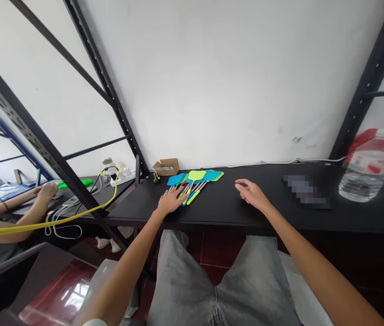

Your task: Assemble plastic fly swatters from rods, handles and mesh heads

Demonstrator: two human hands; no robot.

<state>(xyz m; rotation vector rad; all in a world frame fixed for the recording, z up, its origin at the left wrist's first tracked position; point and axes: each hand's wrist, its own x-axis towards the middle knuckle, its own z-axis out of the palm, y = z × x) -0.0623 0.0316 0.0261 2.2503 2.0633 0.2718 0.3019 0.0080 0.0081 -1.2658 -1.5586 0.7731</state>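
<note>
A bunch of fly swatters [197, 175] with flat blue and yellow-green heads, thin metallic rods and coloured handles lies on the black table. Their heads overlap and point away from me, with a bit of red showing among them. My left hand [170, 200] rests over the handles at the left side of the bunch, fingers spread, covering some of them. To the right of the swatters, apart from them, my right hand [251, 194] hovers at the table with nothing in it. Its fingers are loosely bent and apart.
An open cardboard box [166, 167] and a small black-and-yellow object [157, 177] stand behind the swatters. A water bottle [365, 170] and a blurred-out flat item [305, 191] are at right. A yellow cable [86, 210] crosses at left, near another person's arm [29, 215].
</note>
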